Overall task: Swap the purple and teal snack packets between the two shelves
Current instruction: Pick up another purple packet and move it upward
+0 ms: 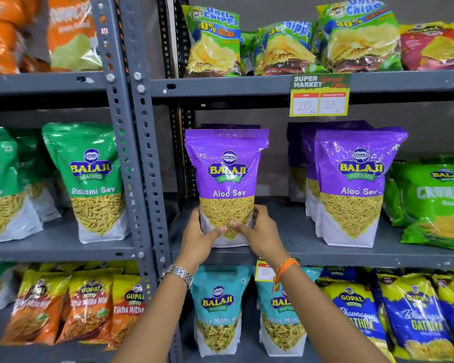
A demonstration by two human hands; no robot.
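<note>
Two hands on one purple packet (227, 184), upright on middle shelf (294, 229): left hand (198, 235) and right hand (257, 231) clasping its lower sides, thumbs pressed on front. Glossy pouch, purple top, clear window of thin yellow strands, white base. More purple packets (351, 184) at 3 o'clock, at least three. Two teal packets (216, 307) at 6 o'clock, lower shelf. Metal watch (177, 275) on left wrist; orange thread (286, 267) on right.

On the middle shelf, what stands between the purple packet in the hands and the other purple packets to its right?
Nothing: the head view shows bare grey shelf between the held purple packet and the purple stack.
</note>
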